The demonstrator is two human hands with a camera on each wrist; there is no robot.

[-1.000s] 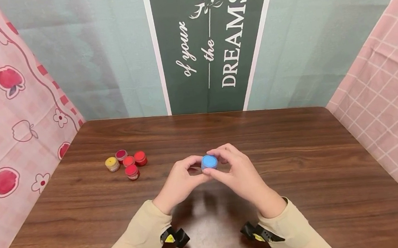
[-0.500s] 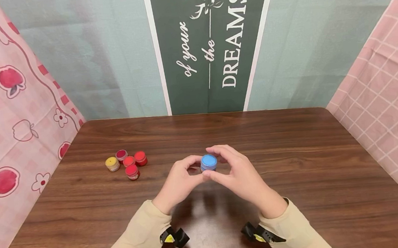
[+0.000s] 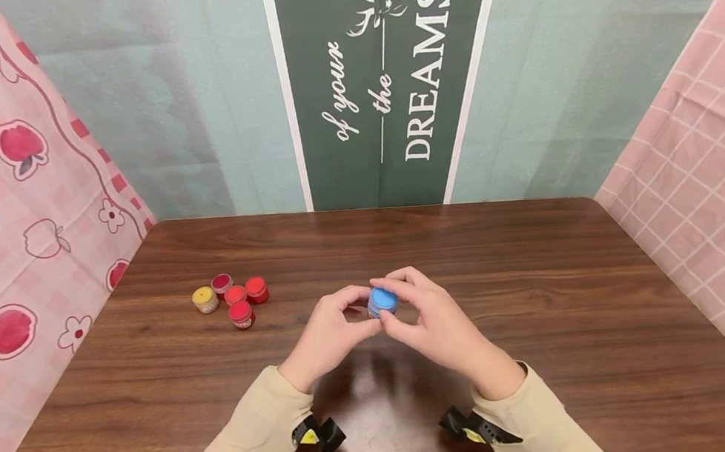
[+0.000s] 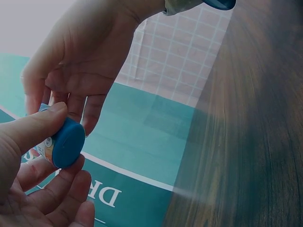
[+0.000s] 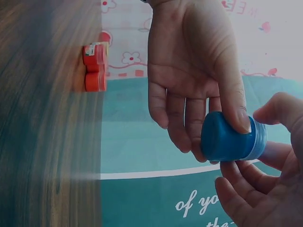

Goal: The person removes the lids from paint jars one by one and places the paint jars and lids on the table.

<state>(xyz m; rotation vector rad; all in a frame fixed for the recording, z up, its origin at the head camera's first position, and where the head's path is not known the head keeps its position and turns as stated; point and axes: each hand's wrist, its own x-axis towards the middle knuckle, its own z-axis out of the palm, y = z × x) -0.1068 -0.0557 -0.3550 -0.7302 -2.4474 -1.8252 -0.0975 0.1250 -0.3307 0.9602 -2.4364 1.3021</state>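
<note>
A small blue paint jar [image 3: 382,300] with a clear lid [image 5: 259,141] is held in front of the person, close over the table. My left hand [image 3: 325,332] pinches the jar's blue body between thumb and fingers. From the other side my right hand [image 3: 436,320] holds the jar near its lid, index finger behind and thumb in front. In the left wrist view the blue base of the jar [image 4: 69,144] faces the camera, with part of a printed label showing beside the thumb.
At the left of the brown wooden table [image 3: 529,274] stands a group of jars: one yellow jar [image 3: 205,299], one dark red jar [image 3: 222,284] and several red jars [image 3: 241,313]. Cloth hangings [image 3: 190,126] enclose the table at the back and both sides.
The fingertips of my right hand have shifted round the jar's rim, the thumb slightly right and the index finger slightly left. My left hand and the jar stay nearly in place.
</note>
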